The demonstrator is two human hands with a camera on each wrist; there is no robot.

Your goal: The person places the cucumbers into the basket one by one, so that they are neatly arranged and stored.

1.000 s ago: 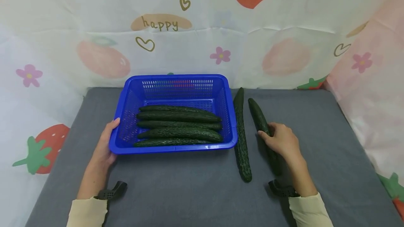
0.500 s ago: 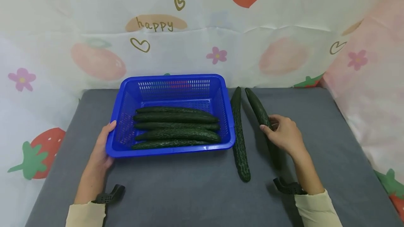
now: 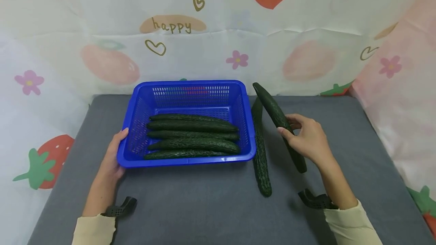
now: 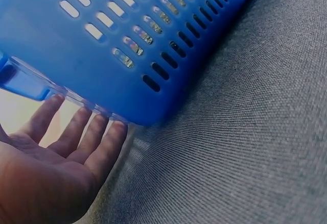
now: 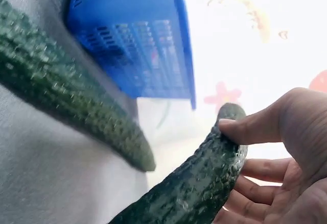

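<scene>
My right hand (image 3: 308,137) grips a dark green cucumber (image 3: 272,107) between thumb and fingers, held tilted above the table. In the right wrist view, the thumb lies across this bumpy cucumber (image 5: 189,188) and the other fingers are behind it. My left hand (image 3: 110,158) holds the left side of a blue plastic basket (image 3: 187,160), thumb at the rim. Its fingertips touch the outer wall in the left wrist view, below the slotted side (image 4: 66,45). Several cucumbers (image 3: 194,144) lie side by side inside the basket.
Another cucumber (image 3: 261,162) lies lengthwise on the grey tablecloth (image 3: 204,203), close along the basket's right side. A patterned white cloth (image 3: 211,56) hangs behind the table's back edge. Both wrists wear black camera mounts.
My right hand has raised its cucumber off the tablecloth, and the cucumber's far end has swung left over the lying one. The left hand and basket stay about where they were.
</scene>
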